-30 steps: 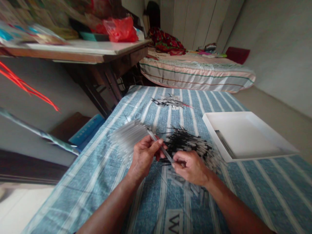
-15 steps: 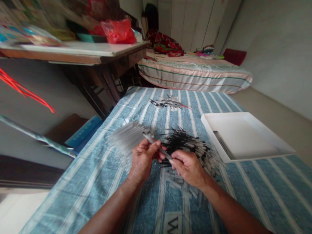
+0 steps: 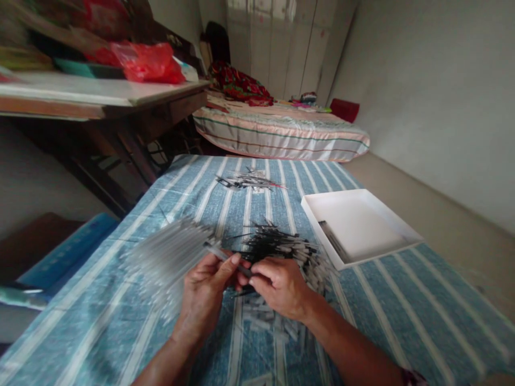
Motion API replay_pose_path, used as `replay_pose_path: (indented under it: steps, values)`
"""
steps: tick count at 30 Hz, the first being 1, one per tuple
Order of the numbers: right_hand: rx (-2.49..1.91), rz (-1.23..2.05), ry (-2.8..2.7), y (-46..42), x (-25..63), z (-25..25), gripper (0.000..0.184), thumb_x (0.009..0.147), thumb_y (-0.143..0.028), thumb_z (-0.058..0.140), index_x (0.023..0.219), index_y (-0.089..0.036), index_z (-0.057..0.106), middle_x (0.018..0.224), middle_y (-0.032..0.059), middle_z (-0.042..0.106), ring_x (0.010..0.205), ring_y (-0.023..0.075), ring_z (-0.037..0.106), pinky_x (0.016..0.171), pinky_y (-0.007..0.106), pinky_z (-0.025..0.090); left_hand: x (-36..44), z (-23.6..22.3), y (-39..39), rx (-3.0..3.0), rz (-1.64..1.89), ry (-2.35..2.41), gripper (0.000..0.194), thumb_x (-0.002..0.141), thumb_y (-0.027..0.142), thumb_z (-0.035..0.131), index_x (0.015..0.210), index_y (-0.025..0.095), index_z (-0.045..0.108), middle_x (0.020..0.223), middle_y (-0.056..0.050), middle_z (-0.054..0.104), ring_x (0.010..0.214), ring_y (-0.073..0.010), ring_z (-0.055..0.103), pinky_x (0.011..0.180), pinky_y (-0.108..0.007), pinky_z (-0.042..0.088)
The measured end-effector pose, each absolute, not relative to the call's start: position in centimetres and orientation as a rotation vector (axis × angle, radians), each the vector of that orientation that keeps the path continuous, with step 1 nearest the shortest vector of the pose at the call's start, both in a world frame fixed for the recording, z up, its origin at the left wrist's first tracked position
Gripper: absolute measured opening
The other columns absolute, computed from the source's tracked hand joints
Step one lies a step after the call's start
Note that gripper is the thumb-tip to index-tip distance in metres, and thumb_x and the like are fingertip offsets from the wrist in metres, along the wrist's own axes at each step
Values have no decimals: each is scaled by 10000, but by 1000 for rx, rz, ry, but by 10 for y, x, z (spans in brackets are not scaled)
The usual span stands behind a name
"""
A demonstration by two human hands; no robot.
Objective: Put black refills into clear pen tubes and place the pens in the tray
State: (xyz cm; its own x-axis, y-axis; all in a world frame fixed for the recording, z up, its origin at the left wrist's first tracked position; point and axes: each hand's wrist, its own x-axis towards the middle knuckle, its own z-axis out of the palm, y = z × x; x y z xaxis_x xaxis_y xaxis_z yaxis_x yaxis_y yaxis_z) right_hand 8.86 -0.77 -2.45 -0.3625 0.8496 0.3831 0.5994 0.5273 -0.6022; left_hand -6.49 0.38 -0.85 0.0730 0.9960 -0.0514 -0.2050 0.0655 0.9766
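Note:
A slim pen (image 3: 217, 250) with a pale barrel and dark ends slants between my hands over the table. My left hand (image 3: 203, 295) is closed around its barrel, thumb on top. At the lower right end, my right hand (image 3: 284, 287) pinches the pen; its fingers partly hide that tip. Left of my hands lies a wide stack of clear pen barrels (image 3: 164, 260). Just beyond my right hand is a heap of black-and-clear pen parts (image 3: 273, 238). Small translucent pieces (image 3: 269, 321), perhaps caps, lie scattered under my right wrist.
A shallow white box (image 3: 370, 225) on the right holds a few dark pens (image 3: 333, 240) along its left side. Thin sticks (image 3: 245, 179) lie at the far end of the striped tablecloth (image 3: 153, 214). Beyond stand a side table (image 3: 92, 91) and a bed (image 3: 281, 126).
My view has swung to the right, so everything sits further left. Both hands still grip the pen, and my right fingers have closed further around its lower end.

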Motion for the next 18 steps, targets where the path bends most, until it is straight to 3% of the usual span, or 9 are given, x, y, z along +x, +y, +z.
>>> replay_pose_path:
  steps: [6,10,13,18]
  values:
    - [-1389,240,-2157,-5,106,-3,183,821,-215,534,676,-192,643,676,6,620,669,113,566,639,205,376,-63,-8,2,1060,1116,1061,242,711,329,681,841,134,620,639,-21,671,540,-128,580,491,-218,442]
    - [-1899,168,-1938,15,171,5,158,811,-259,539,730,-207,665,747,10,672,699,131,596,620,218,375,-63,-5,3,1047,1065,1145,329,677,351,696,917,151,592,776,-39,704,560,-128,589,503,-228,444]
    - [-2387,138,-1767,30,232,1,175,790,-314,542,805,-228,694,857,33,701,795,180,622,611,241,387,-63,-7,4,1103,981,1167,305,668,353,686,873,147,592,693,-20,687,535,-124,576,493,-224,431]
    - [-2499,284,-1800,37,288,-14,150,722,-225,601,801,-173,717,777,48,711,732,158,643,610,208,417,-62,-20,4,1169,886,1180,293,667,364,672,847,152,583,655,1,659,530,-125,576,484,-221,417]
